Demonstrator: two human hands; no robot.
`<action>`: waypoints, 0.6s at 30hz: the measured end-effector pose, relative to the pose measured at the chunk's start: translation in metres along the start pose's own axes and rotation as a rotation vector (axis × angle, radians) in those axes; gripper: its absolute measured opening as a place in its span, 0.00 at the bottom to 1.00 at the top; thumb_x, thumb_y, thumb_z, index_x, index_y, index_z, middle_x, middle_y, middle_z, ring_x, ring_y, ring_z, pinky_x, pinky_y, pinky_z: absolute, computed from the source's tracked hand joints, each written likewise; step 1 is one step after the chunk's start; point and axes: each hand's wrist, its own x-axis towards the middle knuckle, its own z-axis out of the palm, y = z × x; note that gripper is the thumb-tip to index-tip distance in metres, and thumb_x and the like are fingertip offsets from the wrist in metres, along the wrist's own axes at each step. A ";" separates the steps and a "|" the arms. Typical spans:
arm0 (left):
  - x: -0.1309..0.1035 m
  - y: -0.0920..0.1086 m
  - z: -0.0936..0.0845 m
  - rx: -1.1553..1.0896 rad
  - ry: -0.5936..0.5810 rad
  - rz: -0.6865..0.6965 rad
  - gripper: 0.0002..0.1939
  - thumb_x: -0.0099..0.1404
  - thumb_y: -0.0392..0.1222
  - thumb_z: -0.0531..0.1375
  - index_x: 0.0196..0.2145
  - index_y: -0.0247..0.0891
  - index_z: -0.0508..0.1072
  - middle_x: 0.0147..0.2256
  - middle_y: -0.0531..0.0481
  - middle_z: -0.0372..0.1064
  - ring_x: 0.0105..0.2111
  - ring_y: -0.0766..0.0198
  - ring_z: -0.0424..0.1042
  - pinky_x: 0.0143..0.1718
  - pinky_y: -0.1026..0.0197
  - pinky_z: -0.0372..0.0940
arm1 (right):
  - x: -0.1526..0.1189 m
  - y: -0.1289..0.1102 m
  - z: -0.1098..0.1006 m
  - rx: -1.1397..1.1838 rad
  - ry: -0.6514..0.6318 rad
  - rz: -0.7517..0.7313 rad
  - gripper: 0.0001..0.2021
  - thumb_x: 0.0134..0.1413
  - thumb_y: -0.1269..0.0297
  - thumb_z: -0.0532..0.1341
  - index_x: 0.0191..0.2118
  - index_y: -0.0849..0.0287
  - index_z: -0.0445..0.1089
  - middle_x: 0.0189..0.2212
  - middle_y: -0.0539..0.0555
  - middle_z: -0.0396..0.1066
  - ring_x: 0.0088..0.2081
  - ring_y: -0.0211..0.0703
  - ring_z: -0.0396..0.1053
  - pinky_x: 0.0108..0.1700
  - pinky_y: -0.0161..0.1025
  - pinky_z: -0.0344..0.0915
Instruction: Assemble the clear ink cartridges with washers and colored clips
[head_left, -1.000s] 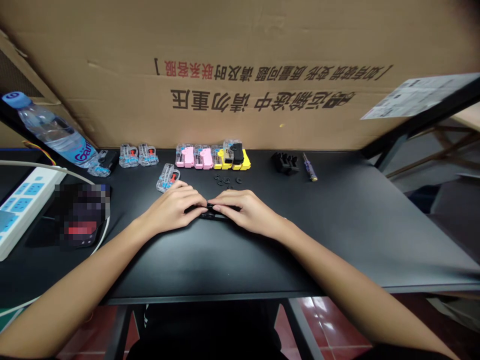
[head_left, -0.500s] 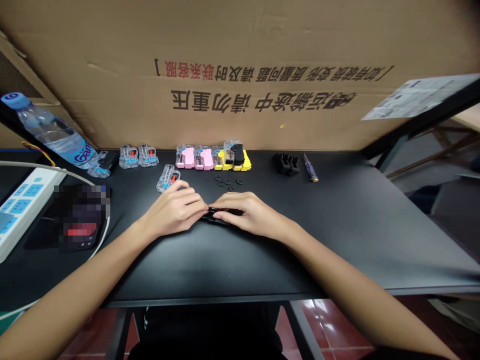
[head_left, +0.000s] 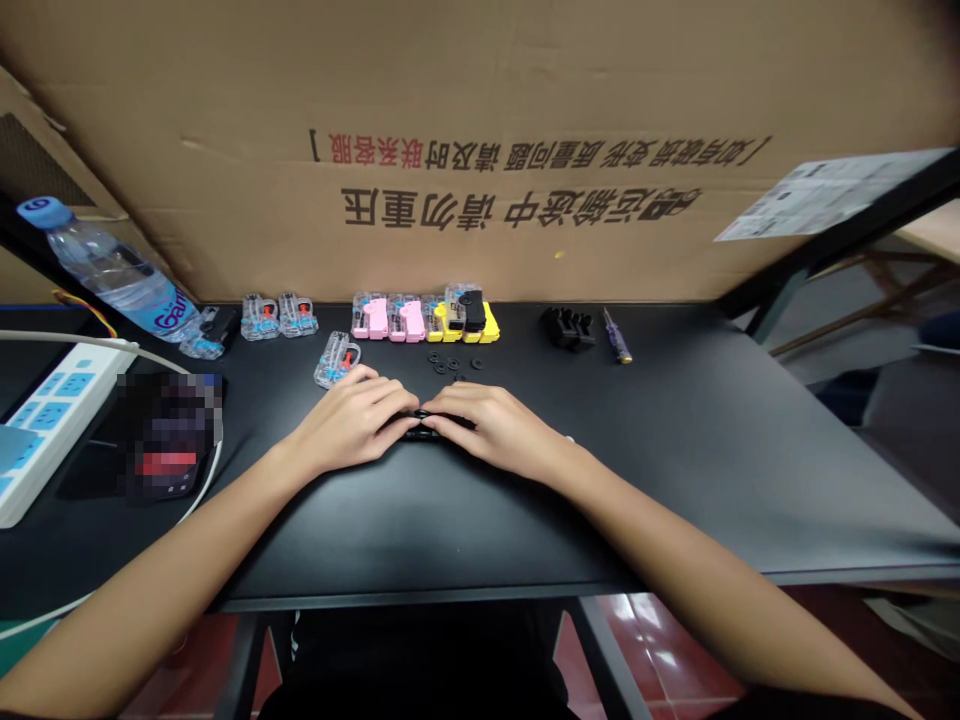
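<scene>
Both hands meet over the black table, pinching a small black plastic part (head_left: 421,433) whose shape is mostly hidden by the fingers. My left hand (head_left: 360,418) grips its left side, and my right hand (head_left: 491,425) closes on its right side, the fingertips almost touching. Just beyond the left fingers lies a clear plastic piece with blue and red bits inside (head_left: 335,360). Several small black rings (head_left: 453,365) are scattered past the right fingers.
Along the cardboard wall (head_left: 525,90) stand clear pieces (head_left: 259,318), pink ones (head_left: 406,320) and yellow ones (head_left: 491,325). Farther right are black parts (head_left: 568,330) and a screwdriver (head_left: 617,337). At left are a water bottle (head_left: 112,270), a power strip (head_left: 56,425) and a phone (head_left: 176,470).
The hands stay together on the black part, which now sits flatter and more covered by the fingers. A small pale spot shows beside the right wrist. The view has shifted slightly.
</scene>
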 end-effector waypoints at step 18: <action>0.000 0.005 -0.001 -0.272 -0.049 -0.254 0.06 0.78 0.44 0.61 0.44 0.40 0.76 0.36 0.52 0.82 0.36 0.61 0.79 0.48 0.54 0.64 | -0.001 0.023 -0.022 -0.077 0.157 0.140 0.17 0.78 0.57 0.57 0.43 0.57 0.82 0.38 0.59 0.83 0.41 0.51 0.78 0.45 0.46 0.70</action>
